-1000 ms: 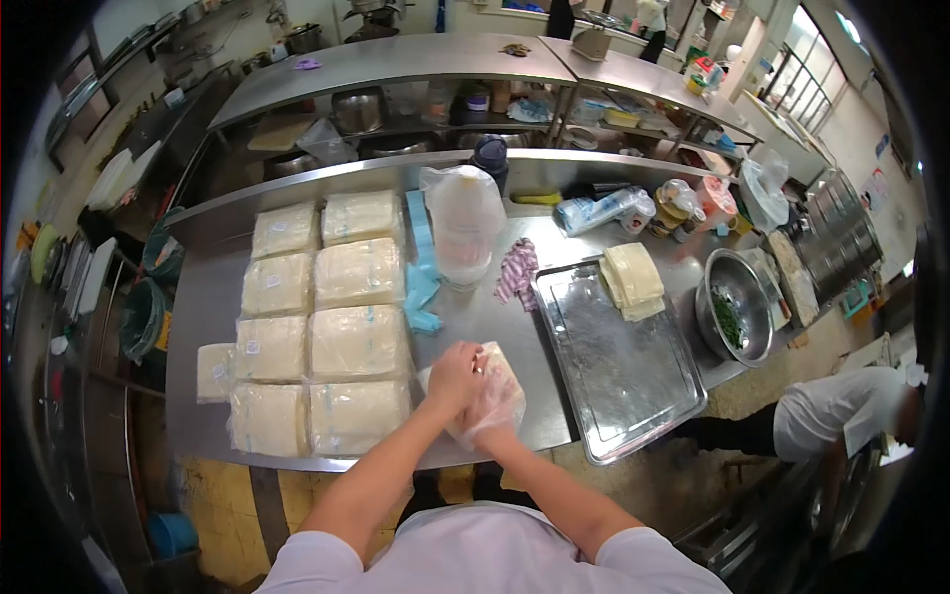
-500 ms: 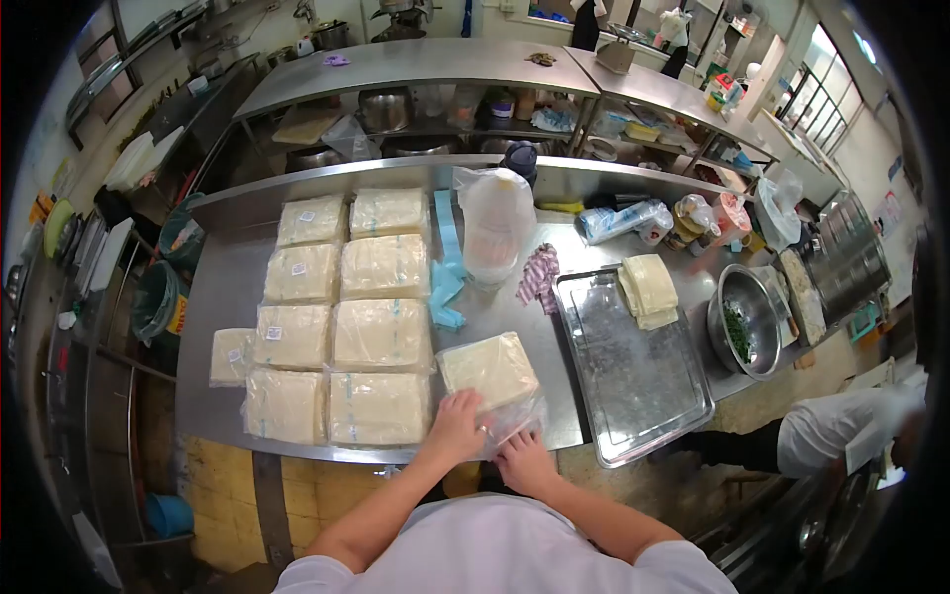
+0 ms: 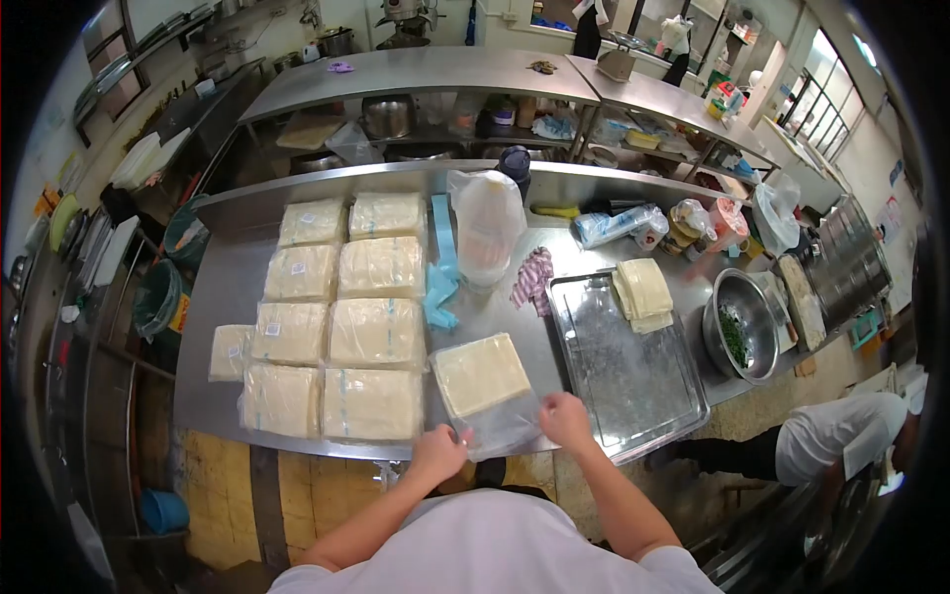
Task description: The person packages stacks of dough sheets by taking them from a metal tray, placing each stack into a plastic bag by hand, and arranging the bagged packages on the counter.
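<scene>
In front of me a stack of pale square sheets (image 3: 482, 374) lies inside a clear plastic bag (image 3: 503, 428) on the steel table. The bag's loose end points toward me. At its near left corner my left hand (image 3: 440, 452) is closed, pinching the film. My right hand (image 3: 567, 420) pinches the opposite side, with the film stretched between both hands. To the left, several bagged stacks of sheets (image 3: 377, 332) stand in two columns. On the right, a metal tray (image 3: 633, 381) holds a small pile of loose sheets (image 3: 644, 295).
A steel bowl with chopped greens (image 3: 733, 337) sits right of the tray. Behind the bag are a tall plastic-covered container (image 3: 487, 233), blue strips (image 3: 441, 297) and a checked cloth (image 3: 534, 280). Another person (image 3: 831, 441) is at the lower right.
My left hand has come off the stack and down to the bag's near left corner. My right hand has moved right and up along the bag's edge, spreading the film.
</scene>
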Demonstrator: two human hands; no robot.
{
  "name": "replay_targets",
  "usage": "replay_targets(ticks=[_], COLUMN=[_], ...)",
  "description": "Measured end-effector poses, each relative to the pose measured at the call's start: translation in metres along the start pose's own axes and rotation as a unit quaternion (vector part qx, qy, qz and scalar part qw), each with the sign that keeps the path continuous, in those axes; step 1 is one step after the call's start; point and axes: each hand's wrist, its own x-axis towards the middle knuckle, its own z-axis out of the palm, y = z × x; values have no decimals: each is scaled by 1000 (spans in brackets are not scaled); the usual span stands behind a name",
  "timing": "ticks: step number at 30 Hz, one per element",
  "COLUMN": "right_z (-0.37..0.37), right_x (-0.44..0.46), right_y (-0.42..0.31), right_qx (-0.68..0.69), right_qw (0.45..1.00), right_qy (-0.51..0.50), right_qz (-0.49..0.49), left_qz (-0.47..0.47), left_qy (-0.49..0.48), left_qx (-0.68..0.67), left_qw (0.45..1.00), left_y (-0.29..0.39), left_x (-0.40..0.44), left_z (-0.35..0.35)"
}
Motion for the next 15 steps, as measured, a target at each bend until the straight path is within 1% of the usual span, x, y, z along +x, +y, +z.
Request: replay_targets(ticks=[1,3,4,6,7,8,9,10,11,12,14,15], right_z=[1,30,36,29,23,24,26,27,20,21,24,24], right_x=[6,32,37,33,32,29,22,21,20,22,30,38], right_y=[-3,17,18,22,22,31,43,51,50,50,48,44], right_qx=[29,-28,-57,-1,24,78,131,185,219,322,513,558], right_qw=[999,998,995,980,967,962,954,942,922,886,781,748], right_qy=[18,-39,-67,-177,-231,-238,-245,-253,-291,-291,-278,-276], right_qz=[40,51,57,90,105,110,114,119,131,164,222,230], left_qz=[-22,-65,-58,-40,-69,-97,-125,-141,-155,-167,-171,-170], left_qy=[-30,-83,-88,-96,-91,-87,-81,-89,-95,-100,-111,-117], left_qx=[-9,-29,-34,-45,-140,-235,-327,-439,-543,-639,-745,-792], left_qw=[999,994,994,994,984,963,933,883,820,744,635,575], left_y=[-2,-4,-6,-8,-10,-15,-22,-36,-55,-56,-53,-41], left_x=[5,21,22,23,22,16,8,6,8,3,3,4], left_z=[6,13,17,26,30,35,41,52,69,70,71,64])
